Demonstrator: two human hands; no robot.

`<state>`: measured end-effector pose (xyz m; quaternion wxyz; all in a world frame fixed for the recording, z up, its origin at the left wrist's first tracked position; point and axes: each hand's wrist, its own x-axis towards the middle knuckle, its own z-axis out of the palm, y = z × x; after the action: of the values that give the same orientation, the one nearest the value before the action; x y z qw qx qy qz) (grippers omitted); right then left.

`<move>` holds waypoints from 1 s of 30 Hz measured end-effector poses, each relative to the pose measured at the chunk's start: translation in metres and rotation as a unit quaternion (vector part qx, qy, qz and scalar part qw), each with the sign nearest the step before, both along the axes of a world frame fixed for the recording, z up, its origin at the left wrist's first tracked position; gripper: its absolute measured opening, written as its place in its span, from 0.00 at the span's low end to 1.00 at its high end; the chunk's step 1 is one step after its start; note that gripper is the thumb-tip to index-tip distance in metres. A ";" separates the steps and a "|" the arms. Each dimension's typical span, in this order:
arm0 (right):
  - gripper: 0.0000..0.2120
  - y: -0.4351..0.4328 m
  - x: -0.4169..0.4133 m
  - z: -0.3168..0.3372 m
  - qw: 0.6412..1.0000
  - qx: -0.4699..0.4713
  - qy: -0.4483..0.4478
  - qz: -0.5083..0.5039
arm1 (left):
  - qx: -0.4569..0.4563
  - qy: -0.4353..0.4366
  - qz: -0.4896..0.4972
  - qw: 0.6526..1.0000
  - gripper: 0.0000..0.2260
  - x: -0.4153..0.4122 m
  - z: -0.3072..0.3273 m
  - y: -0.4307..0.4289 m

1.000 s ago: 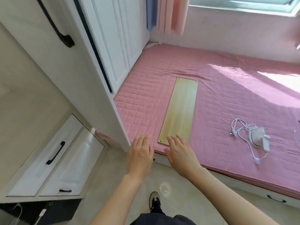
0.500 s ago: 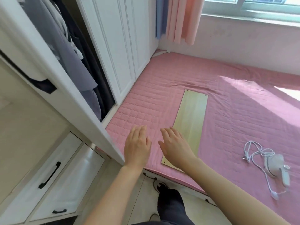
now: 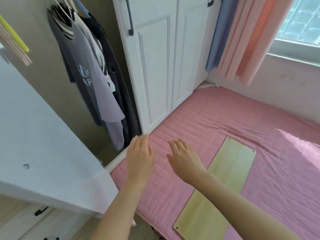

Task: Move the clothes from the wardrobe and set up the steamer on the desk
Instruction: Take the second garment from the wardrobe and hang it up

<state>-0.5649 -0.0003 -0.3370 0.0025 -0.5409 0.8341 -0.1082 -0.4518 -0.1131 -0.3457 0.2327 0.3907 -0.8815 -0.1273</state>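
The wardrobe stands open at upper left, its white door [image 3: 43, 135] swung out toward me. Inside hang several clothes on hangers: a dark grey printed T-shirt [image 3: 78, 70], a pale lilac garment [image 3: 110, 108] and a black one [image 3: 119, 80] behind them. My left hand [image 3: 139, 158] and my right hand [image 3: 184, 159] are stretched out flat, palms down and empty, over the pink mattress [image 3: 259, 122], below and right of the hanging clothes. The steamer is out of view.
A long pale wooden board [image 3: 220, 184] lies on the pink mattress to the right of my hands. Shut white wardrobe doors [image 3: 164, 66] with black handles stand behind. Pink and blue curtains [image 3: 242, 40] hang by the window at upper right. White drawers [image 3: 26, 220] sit at lower left.
My view has swung up and to the left, bringing the open wardrobe and hanging clothes into sight. Both hands moved forward toward it. The white steamer and its cord left the frame.
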 end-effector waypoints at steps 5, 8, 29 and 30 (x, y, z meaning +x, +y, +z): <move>0.24 -0.056 -0.046 0.030 0.997 -0.028 0.010 0.073 | -0.009 0.025 0.099 0.995 0.17 -0.029 0.029 -0.045; 0.24 -0.094 -0.065 0.051 0.993 -0.040 0.024 0.111 | -0.024 0.047 0.134 0.990 0.17 -0.039 0.053 -0.073; 0.18 -0.337 -0.106 0.213 0.959 -0.172 -0.026 0.222 | -0.082 0.130 0.249 0.956 0.13 -0.088 0.187 -0.284; 0.18 -0.345 -0.104 0.219 0.959 -0.174 -0.039 0.222 | -0.070 0.136 0.250 0.956 0.13 -0.089 0.190 -0.291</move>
<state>-0.6690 -0.3457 -0.1181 -0.0352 -0.6997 0.6606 -0.2697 -0.5403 -0.4041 -0.1560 0.4019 0.5599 -0.7224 -0.0549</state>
